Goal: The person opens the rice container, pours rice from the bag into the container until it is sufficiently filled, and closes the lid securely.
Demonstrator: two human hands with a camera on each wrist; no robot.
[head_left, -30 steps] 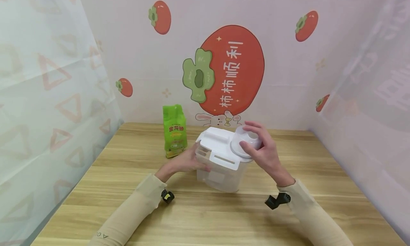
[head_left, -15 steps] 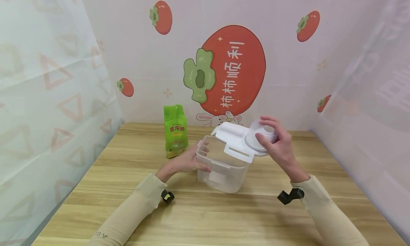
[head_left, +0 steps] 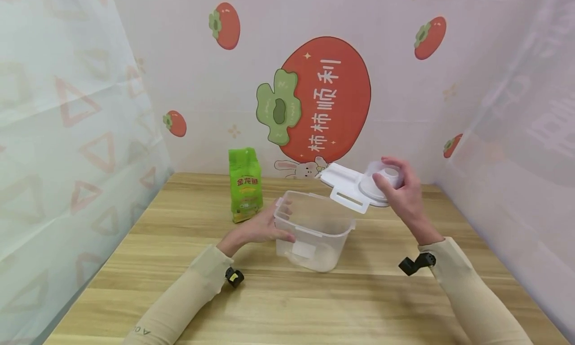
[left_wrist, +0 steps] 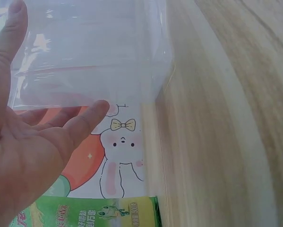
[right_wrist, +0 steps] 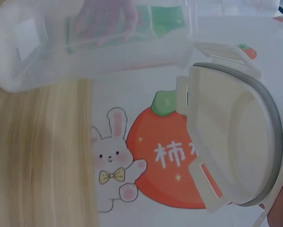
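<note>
A clear plastic storage container (head_left: 330, 250) with a small white label stands topless on the table. My left hand (head_left: 260, 228) holds its left end, thumb on the near side and fingers on the far side; the left wrist view shows this hand (left_wrist: 42, 137) against the clear wall. Up and to the right of the container, my right hand (head_left: 408, 197) grips a white lid (head_left: 343, 179) by the round translucent cap (head_left: 382, 182) on top. The lid is tilted and apart from the rim. Its underside (right_wrist: 226, 132) and grey seal face the right wrist camera.
A green, upright bag (head_left: 245, 185) with Chinese print stands behind my left hand. The wooden table (head_left: 287, 310) meets a printed cloth backdrop (head_left: 202, 85) at the back, and cloth walls rise on both sides.
My right hand has lifted the lid off the container and carried it up and to the right. The left hand and container have stayed nearly in place.
</note>
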